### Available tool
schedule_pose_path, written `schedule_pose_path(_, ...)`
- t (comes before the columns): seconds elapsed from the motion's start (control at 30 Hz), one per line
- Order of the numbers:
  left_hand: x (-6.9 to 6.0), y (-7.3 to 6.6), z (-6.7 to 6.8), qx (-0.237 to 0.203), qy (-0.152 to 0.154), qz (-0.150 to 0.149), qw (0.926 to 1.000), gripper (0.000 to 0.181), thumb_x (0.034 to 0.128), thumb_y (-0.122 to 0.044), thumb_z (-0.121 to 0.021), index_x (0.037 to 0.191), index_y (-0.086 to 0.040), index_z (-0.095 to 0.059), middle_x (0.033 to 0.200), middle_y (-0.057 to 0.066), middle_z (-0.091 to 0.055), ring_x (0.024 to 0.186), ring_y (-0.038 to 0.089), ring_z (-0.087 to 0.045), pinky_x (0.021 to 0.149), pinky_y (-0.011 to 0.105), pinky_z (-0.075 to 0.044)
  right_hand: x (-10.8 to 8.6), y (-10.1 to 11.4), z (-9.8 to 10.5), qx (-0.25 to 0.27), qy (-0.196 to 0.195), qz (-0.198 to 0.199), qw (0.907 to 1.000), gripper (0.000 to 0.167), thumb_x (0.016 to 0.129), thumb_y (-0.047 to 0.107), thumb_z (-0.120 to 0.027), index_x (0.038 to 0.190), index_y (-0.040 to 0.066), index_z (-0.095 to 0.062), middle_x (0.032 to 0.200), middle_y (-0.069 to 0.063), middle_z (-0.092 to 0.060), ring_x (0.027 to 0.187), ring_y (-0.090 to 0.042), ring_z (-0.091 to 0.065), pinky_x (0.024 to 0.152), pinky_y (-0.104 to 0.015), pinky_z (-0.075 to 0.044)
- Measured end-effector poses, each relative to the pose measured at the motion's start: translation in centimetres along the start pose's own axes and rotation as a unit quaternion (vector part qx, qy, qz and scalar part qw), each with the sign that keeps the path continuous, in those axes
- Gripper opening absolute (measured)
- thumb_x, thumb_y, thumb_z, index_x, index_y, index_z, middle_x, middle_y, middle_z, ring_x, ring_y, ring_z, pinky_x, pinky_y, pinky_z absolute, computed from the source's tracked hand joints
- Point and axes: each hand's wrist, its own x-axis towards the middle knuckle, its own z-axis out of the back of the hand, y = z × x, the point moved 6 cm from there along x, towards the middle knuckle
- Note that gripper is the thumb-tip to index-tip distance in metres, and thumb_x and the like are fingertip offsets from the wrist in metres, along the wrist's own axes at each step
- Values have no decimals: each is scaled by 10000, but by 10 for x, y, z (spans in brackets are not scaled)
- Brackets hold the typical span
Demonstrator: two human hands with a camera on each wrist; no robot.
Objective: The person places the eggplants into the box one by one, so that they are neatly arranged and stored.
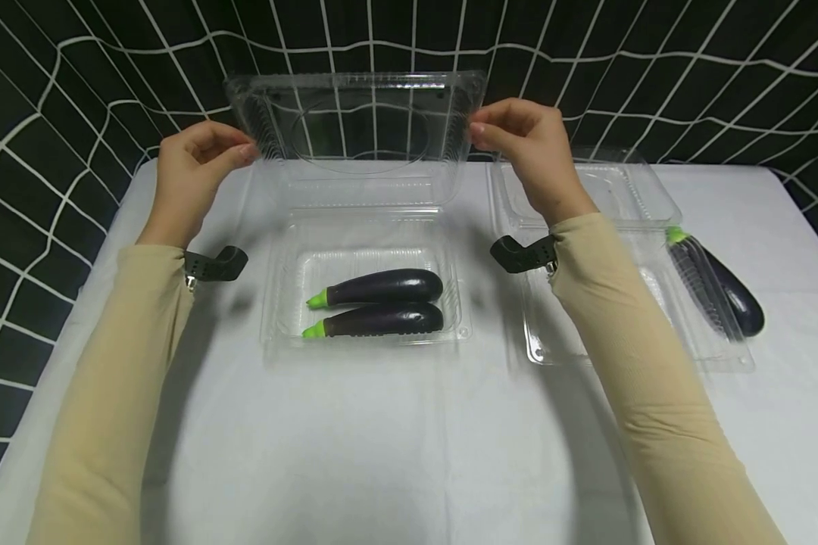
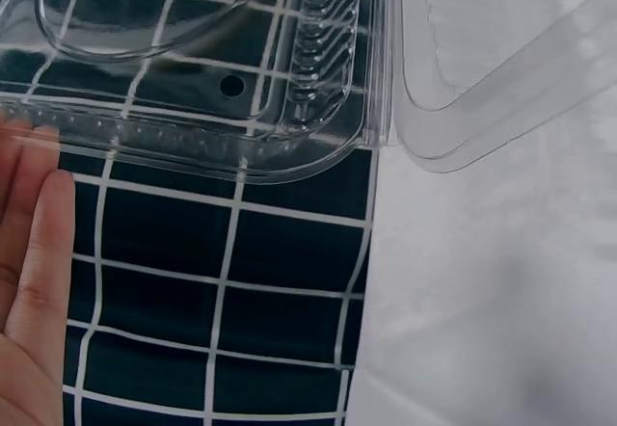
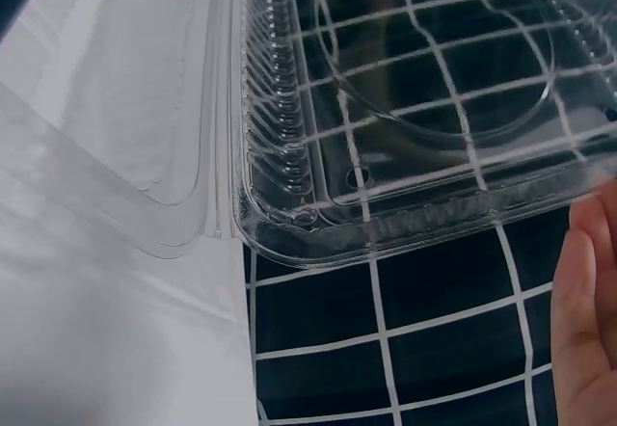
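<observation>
1. 2 eggplants lie side by side in the clear container.
2. The left hand pinches the left edge of the raised lid.
3. The right hand pinches its right edge.

My passage: white cloth in front of eggplant box; raised lid bars rear, second box right side.

A white-covered table is carrying a clear plastic left box and, beside it, a similar right box, both standing open. An eggplant is lying along the right box's right edge.
</observation>
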Motion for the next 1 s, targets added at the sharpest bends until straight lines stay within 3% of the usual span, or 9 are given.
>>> schedule_pose_path(0.17, -9, -3, 1, -234, 27, -110, 9997, 124, 929, -120, -604, 963, -42, -695, 931, 21, -666, 899, 150, -633, 856, 240, -500, -8, 3, 1, 180, 170, -31, 9997, 104, 856, -49, -637, 831, 19, -711, 853, -61, -675, 815, -172, -632, 809, -263, -505)
schedule_pose_path(0.3, -18, -4, 2, -485, 49, -7, 9988, 161, 953, -154, -572, 954, -46, -692, 945, 31, -668, 920, 154, -635, 866, 240, -497, -14, 5, 0, 293, 346, -55, 9990, 102, 839, -57, -649, 820, 18, -714, 829, -56, -682, 794, -171, -625, 787, -261, -498)
schedule_pose_path(0.6, -32, -5, 1, -577, 124, 84, 9982, 201, 968, -201, -549, 961, -51, -683, 958, 51, -649, 927, 165, -621, 869, 233, -494, -27, 9, -3, 889, 611, -227, 9939, 139, 864, -85, -585, 826, -18, -700, 840, -95, -673, 769, -184, -611, 779, -258, -503)
schedule_pose_path(1.0, -46, -5, 2, -886, 371, 101, 9953, 190, 970, -111, -514, 913, -32, -677, 949, 53, -655, 900, 166, -630, 848, 231, -502, -46, 15, -3, 1442, 853, -335, 9853, 179, 879, -105, -543, 800, -27, -684, 827, -108, -685, 765, -190, -633, 810, -275, -506)
